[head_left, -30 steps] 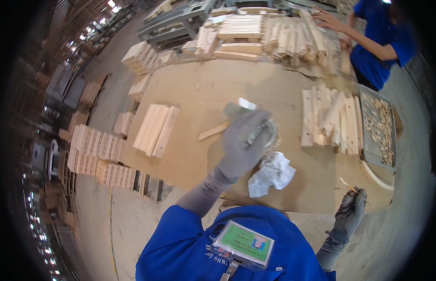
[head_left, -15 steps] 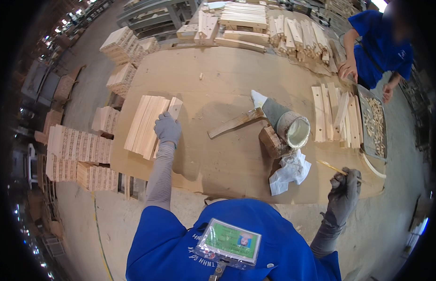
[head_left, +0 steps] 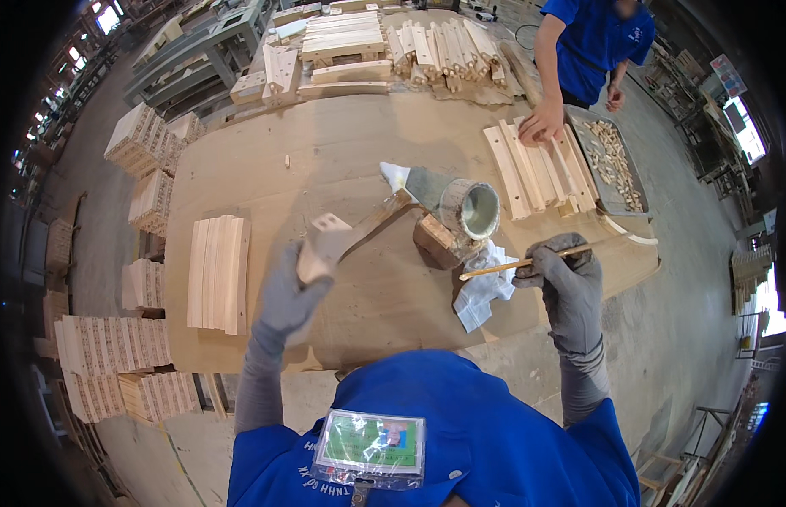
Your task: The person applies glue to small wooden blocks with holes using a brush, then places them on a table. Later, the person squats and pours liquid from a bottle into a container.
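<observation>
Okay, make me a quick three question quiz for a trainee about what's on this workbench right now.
1. True or false: the left hand holds a short wooden piece.
2. What does the right hand grip? A) thin wooden stick B) hammer C) tape roll
3. Fill in: the tilted glue pot leans on a wooden ____, above a white rag.

Key: 1 true; 2 A; 3 block.
</observation>
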`<state>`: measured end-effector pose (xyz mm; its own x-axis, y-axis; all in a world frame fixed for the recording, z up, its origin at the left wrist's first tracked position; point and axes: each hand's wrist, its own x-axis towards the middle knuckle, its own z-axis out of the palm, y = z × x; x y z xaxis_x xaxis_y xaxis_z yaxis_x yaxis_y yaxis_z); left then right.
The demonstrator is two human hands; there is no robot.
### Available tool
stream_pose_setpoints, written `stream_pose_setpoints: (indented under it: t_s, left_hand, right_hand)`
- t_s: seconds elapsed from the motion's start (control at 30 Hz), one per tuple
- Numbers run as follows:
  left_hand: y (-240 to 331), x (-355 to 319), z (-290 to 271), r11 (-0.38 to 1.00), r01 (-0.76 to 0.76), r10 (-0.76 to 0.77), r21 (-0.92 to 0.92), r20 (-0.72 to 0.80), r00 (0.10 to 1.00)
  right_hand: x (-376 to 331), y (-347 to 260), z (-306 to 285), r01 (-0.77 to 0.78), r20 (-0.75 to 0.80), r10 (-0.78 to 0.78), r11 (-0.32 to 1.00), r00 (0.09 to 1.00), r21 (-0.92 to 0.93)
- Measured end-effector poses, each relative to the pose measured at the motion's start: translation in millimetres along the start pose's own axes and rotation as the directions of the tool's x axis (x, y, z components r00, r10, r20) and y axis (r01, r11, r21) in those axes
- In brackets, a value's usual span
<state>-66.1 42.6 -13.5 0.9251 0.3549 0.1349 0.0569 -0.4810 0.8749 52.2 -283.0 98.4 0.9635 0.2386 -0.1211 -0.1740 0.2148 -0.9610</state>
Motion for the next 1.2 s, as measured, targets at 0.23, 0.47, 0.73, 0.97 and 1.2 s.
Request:
stream_pose_setpoints:
  t_s: [0.23,0.47,0.73,0.97,1.2]
  left_hand:
    - [68,-33,39,0.997,-0.044,0.06,-0.063,0.292,0.954]
    - [72,-31,39,0.988,-0.021,0.082,-0.152,0.404,0.911]
    - [65,-29,39,0.989,-0.135,0.147,-0.058,0.454,0.879]
    - [70,-28,38,0.989,0.03,0.036,-0.143,0.443,0.896]
    - [76,-22,35,0.976,0.127,-0.026,-0.177,0.486,0.873]
  right_hand:
    - [-4,-25,25,0.156,0.164,-0.139,0.983,0.977,-0.095]
    - [-9,-33,40,0.133,0.377,-0.066,0.979,0.924,-0.155]
    - [-5,-24,49,0.109,0.448,0.008,0.966,0.894,-0.235]
    - [0,-28,54,0.022,0.405,0.086,0.967,0.91,-0.256]
    - [2,-29,55,0.016,0.345,0.085,0.96,0.935,-0.28]
